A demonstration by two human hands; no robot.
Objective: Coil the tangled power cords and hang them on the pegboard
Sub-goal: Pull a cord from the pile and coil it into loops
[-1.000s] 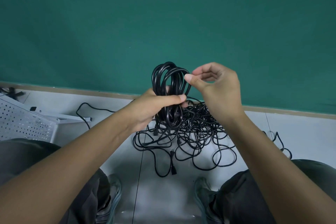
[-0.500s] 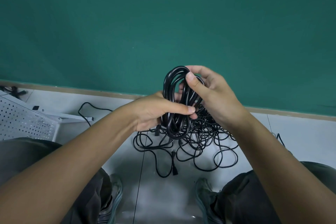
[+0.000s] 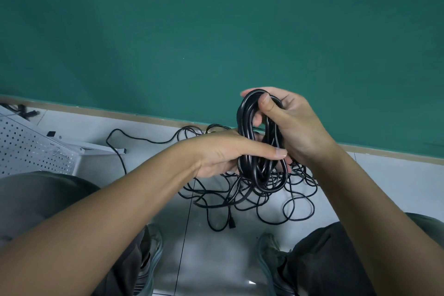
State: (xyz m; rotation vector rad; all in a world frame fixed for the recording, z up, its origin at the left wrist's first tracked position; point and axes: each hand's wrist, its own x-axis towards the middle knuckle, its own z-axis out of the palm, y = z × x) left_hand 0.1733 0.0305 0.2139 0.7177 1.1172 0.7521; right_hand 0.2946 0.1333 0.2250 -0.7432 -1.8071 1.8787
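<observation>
Gripping the black rubber-sheathed power cord coil (image 3: 260,142) with both hands, you are holding it up in front of the green wall, above the floor: your left hand (image 3: 223,154) is wrapping round its middle, thumb laid across the front of the strands, while your right hand (image 3: 288,125) is pinching the top bend, thumb pressing on the loops and fingers curling behind. You are, by my judgement, in the coiling step, gathering one cord into a tidy bundle while the loose tangle of thin black cords (image 3: 259,197) is lying on the pale tiled floor (image 3: 216,259) directly beneath, between your shoes. The coil is standing as a narrow oval, its long axis running nearly upright, top bend pointing toward the wall and leaning slightly left, bottom bend hanging toward the tangle. Next you are likely needing to secure the remaining tail round the bundle, then carry it to the white perforated metal pegboard (image 3: 31,149) lying well apart at your left.
</observation>
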